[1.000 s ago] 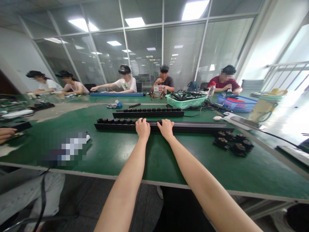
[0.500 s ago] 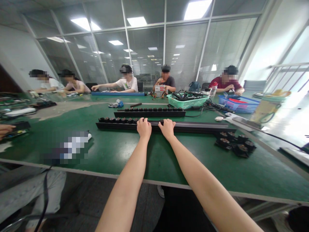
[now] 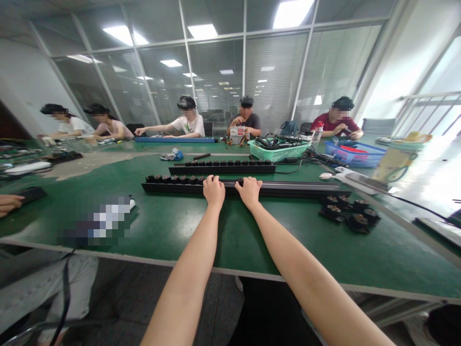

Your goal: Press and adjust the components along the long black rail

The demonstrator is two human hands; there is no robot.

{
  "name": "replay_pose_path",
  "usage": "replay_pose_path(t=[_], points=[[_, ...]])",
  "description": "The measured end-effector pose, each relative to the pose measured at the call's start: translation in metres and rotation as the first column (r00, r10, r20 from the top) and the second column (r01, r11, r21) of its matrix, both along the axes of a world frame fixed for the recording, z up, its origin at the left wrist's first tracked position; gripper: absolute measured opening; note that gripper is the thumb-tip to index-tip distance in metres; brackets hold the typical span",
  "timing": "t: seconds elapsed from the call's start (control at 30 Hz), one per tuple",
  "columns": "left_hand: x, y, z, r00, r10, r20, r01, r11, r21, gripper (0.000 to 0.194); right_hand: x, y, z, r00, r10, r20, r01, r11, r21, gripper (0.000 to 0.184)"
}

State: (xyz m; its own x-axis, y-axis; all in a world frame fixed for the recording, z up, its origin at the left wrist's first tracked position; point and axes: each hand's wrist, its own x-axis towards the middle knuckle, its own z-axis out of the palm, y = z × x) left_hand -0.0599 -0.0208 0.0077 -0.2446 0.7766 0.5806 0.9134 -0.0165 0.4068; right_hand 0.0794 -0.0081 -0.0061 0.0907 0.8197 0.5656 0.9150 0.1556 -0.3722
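A long black power strip housing (image 3: 288, 191) lies across the green table, with several black socket modules (image 3: 175, 179) seated in the left part of its channel. My left hand (image 3: 214, 191) is closed over the rail where the row of sockets stops; its fingertips are hidden behind the rail. To the right, my right hand (image 3: 249, 191) grips a small black socket module (image 3: 240, 181) at the channel, its thumb on the left side. More loose socket modules (image 3: 360, 221) lie in a cluster by the rail's right end.
A second black strip (image 3: 223, 168) filled with sockets lies just behind. Beyond it stand a green basket (image 3: 279, 153) of cables and a blue basket (image 3: 355, 154). A blurred pale object (image 3: 108, 218) lies front left. Co-workers sit across the table; another person's hand (image 3: 10, 204) shows at left.
My hands hold nearly the same place on the rail; the view has shifted slightly. At the left edge, the other person's hand and the dark part it holds have turned.
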Motion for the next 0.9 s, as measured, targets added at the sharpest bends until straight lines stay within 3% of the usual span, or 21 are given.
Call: replay_pose_path(t=[0.9], points=[[0.0003,0.0001,0.0009,0.998,0.013,0.06,-0.012,1.0,-0.007,0.037,-0.0001,0.0042,-0.0063,1.0,-0.013,-0.019,0.013,1.0,0.015,0.029]])
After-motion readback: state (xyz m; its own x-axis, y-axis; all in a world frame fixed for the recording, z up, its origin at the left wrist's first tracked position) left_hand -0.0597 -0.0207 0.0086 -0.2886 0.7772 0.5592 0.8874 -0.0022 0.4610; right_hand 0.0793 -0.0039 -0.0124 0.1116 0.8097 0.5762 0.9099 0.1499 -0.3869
